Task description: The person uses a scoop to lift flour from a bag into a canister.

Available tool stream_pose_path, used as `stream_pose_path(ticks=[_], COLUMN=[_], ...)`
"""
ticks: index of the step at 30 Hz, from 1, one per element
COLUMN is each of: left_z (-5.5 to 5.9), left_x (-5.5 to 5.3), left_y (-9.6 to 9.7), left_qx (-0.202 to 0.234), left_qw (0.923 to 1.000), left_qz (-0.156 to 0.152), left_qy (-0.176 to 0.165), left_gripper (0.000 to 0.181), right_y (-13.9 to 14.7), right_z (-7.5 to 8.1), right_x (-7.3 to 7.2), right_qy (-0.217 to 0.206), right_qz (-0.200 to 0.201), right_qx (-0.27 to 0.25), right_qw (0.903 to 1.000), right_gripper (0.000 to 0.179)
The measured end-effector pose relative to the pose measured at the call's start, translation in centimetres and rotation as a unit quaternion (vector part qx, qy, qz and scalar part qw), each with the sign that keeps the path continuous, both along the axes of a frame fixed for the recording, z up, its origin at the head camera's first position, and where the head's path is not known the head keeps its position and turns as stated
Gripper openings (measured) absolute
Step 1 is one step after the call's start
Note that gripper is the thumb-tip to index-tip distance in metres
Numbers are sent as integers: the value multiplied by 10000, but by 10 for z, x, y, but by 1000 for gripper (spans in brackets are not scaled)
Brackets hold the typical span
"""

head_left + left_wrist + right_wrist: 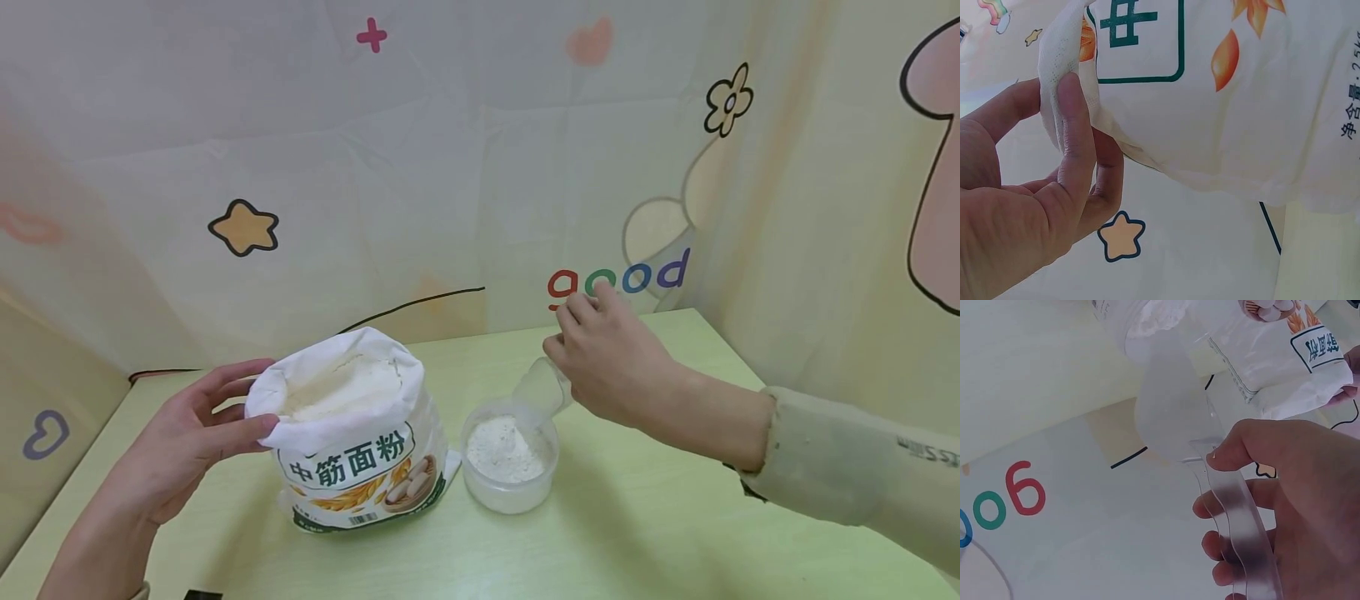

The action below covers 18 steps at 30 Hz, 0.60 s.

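Observation:
A white flour bag (375,467) stands with its top rolled down, flour (348,392) showing inside. My left hand (176,442) pinches the bag's folded rim on the left side, thumb on the outside in the left wrist view. Beside the bag on the right sits a clear round plastic tub (510,498) holding a mound of flour (501,450). My right hand (611,358) grips the handle of a translucent plastic scoop (1166,406), its fingers curled round it. The scoop (542,387) slants down, its mouth over the tub's right rim.
Both vessels stand on a pale green table (637,517). A cloth backdrop (420,192) printed with shapes and letters rises behind it and along the sides. A small black object (202,595) shows at the bottom edge.

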<state>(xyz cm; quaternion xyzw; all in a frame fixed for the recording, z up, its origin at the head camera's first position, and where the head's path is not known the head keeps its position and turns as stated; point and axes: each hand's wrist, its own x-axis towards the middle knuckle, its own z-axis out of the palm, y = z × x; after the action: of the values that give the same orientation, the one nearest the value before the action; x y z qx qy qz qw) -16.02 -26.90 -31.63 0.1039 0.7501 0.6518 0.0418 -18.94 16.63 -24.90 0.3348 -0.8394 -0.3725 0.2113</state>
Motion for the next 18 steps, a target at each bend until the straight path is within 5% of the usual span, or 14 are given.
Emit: stream_pose_path(ticks=[18], left_z=[2], left_x=[2], left_y=[1], left_qx=[-91], left_qw=[10000], left_qz=[13], left_qy=[2], left_gripper=[58], right_y=[10], right_z=[8], right_x=[-8], right_qy=[-649], right_qz=[41], right_qx=[-1353], right_qw=[9887], right_gripper=[23])
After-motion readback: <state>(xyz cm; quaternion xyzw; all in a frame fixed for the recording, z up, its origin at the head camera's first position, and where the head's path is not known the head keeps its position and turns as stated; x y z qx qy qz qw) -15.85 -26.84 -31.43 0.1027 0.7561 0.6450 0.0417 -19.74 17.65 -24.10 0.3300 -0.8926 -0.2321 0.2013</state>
